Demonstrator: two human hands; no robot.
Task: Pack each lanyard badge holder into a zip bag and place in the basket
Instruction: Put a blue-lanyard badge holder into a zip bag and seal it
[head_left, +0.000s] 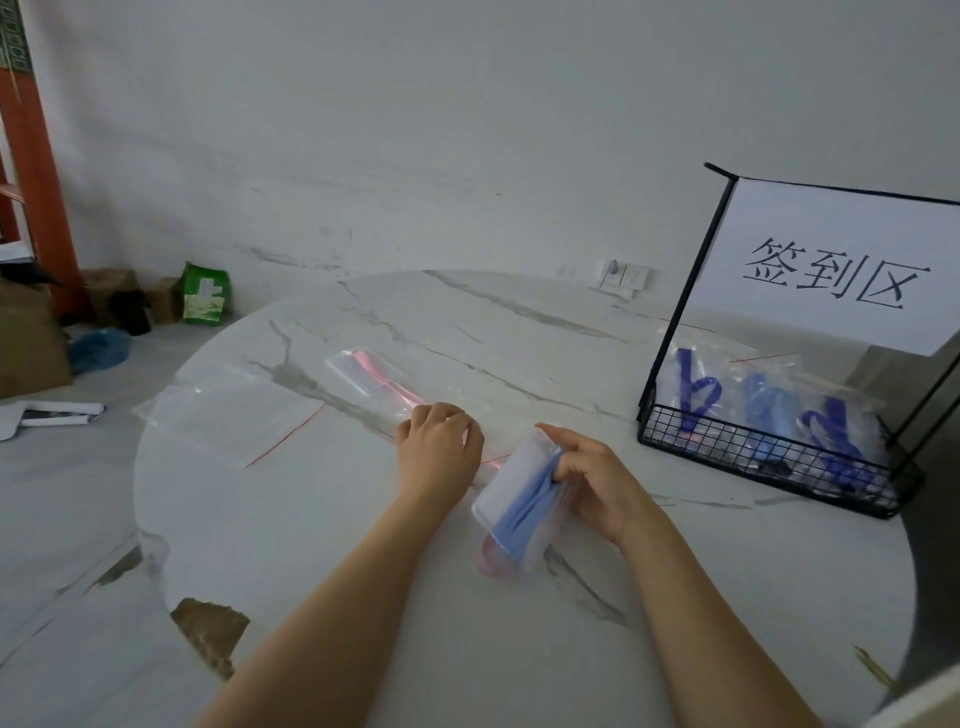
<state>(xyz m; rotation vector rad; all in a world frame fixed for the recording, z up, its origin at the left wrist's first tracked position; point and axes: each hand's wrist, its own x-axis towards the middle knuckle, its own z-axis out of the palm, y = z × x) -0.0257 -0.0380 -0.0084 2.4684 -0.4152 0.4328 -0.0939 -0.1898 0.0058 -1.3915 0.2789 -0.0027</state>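
Note:
My right hand grips a clear badge holder with a light blue lanyard folded against it, tilted above the table; a pink lanyard loop hangs below it. My left hand has its fingers curled on the edge of a clear zip bag lying on the marble table. A badge holder with a pink lanyard lies under or inside that bag. An empty zip bag with a red seal line lies flat at the left. The black wire basket at the right holds several bagged blue lanyards.
A white sign with black characters stands on the basket's tall frame. Beyond the table's left edge, boxes, a green packet and a blue bag sit on the floor. A wall socket is behind the table.

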